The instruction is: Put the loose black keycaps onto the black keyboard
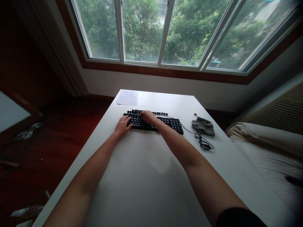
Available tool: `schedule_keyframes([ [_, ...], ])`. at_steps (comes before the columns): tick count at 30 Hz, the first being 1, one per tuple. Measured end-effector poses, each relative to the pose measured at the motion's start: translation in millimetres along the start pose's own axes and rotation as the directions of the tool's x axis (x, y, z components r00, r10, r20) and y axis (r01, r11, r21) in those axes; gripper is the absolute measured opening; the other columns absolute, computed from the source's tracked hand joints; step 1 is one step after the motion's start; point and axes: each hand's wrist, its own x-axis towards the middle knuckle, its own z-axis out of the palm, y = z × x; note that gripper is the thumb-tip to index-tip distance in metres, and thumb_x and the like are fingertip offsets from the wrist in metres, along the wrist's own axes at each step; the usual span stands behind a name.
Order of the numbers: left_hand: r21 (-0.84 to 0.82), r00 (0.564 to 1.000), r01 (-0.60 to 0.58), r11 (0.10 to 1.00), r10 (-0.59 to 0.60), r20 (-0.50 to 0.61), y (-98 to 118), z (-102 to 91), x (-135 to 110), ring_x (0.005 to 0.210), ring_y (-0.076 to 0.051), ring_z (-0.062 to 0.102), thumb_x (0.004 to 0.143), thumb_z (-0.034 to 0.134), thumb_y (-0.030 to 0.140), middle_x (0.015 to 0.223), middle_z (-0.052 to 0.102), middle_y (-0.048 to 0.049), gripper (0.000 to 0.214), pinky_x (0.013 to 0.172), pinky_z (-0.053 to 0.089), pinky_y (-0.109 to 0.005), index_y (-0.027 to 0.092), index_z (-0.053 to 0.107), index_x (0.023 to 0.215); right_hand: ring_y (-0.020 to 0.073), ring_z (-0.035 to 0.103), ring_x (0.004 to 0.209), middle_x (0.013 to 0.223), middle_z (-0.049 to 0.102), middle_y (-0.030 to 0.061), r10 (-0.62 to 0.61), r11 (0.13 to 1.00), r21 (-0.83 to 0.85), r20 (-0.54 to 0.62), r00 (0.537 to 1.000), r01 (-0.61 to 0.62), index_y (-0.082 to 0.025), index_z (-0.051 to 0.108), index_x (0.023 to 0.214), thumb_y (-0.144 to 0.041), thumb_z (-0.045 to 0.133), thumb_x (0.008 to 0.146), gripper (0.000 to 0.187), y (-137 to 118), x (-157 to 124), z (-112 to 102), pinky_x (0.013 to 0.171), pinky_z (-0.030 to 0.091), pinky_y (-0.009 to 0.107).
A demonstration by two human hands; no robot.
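Observation:
A black keyboard (175, 125) lies on the white table, its long side facing me. Over its left end rests my left hand (121, 126), fingers stretched out and thumb at the front edge. My right hand (148, 116) is on the left half of the keyboard, near its back rows. Its fingers are curled down together, and whatever they pinch is hidden. Just behind the keyboard, loose black keycaps (161, 113) stand in a row, partly covered by my right hand.
Printed paper sheets (127, 97) lie at the table's far left corner. To the right are a grey cloth pouch (203, 126) and a coiled black cable (204, 143). The white table (142, 176) stands before a window, with a cushioned seat (260, 151) on the right.

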Motion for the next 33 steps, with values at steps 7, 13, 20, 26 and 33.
schedule_keyframes([
  [7, -0.007, 1.000, 0.013, 1.000, -0.013, 0.012, 0.6, -1.1, 0.0, 0.149, -0.033, 0.038, 0.097, 0.058, 0.047, 0.155, 0.052, -0.0125, 0.057, 0.128, 0.030, -0.052, 0.018, 0.056, 0.147, 0.0198, 0.066, 0.092, 0.099, 0.076, 0.0052, 0.076, 0.972, 0.230, -0.127, 0.989, -0.045, -0.022, 0.076, 0.098, -0.024, 0.063, 0.091, 0.015, 7.8, 3.3, 6.2, 0.079, 0.044, 0.026],
  [13, -0.020, 1.000, 0.007, 1.000, -0.006, 0.018, -0.1, -4.9, 0.8, 0.148, -0.031, 0.041, 0.095, 0.061, 0.047, 0.154, 0.053, -0.0112, 0.057, 0.127, 0.031, -0.051, 0.020, 0.058, 0.145, 0.0124, 0.043, 0.055, 0.054, 0.046, -0.0041, 0.405, 0.600, 0.796, -0.221, 0.887, -0.076, -0.022, 0.046, 0.060, -0.037, 0.051, 0.092, 0.036, -7.4, 18.6, 10.7, 0.055, 0.034, 0.024],
  [20, -0.027, 1.000, 0.006, 1.000, -0.005, 0.016, 0.3, -6.9, -0.3, 0.148, -0.031, 0.041, 0.095, 0.063, 0.046, 0.153, 0.053, -0.0110, 0.057, 0.127, 0.032, -0.052, 0.023, 0.057, 0.146, 0.0092, 0.026, 0.043, 0.045, 0.033, -0.0074, 0.325, 0.174, 0.985, -0.066, 0.943, 0.009, -0.025, 0.036, 0.056, -0.029, 0.052, 0.081, 0.031, -41.1, 46.7, 8.7, 0.044, 0.026, 0.023],
  [26, -0.028, 1.000, 0.023, 0.999, -0.023, 0.010, -1.2, -3.9, -0.1, 0.149, -0.031, 0.039, 0.095, 0.064, 0.046, 0.153, 0.052, -0.0104, 0.057, 0.127, 0.032, -0.052, 0.024, 0.057, 0.147, 0.0084, 0.024, 0.042, 0.045, 0.032, -0.0085, 0.275, 0.114, 0.993, -0.043, 0.960, 0.012, -0.025, 0.038, 0.057, -0.028, 0.052, 0.079, 0.026, -41.9, 56.4, 26.3, 0.043, 0.023, 0.022],
  [33, -0.015, 1.000, 0.014, 1.000, -0.014, 0.019, -0.2, -8.6, -0.8, 0.149, -0.032, 0.038, 0.096, 0.062, 0.048, 0.154, 0.051, -0.0123, 0.058, 0.128, 0.031, -0.051, 0.020, 0.056, 0.147, 0.0108, 0.032, 0.048, 0.049, 0.035, -0.0068, 0.368, 0.375, 0.927, -0.131, 0.920, -0.018, -0.025, 0.038, 0.059, -0.033, 0.047, 0.085, 0.028, -41.8, 54.4, 27.0, 0.049, 0.031, 0.023],
])
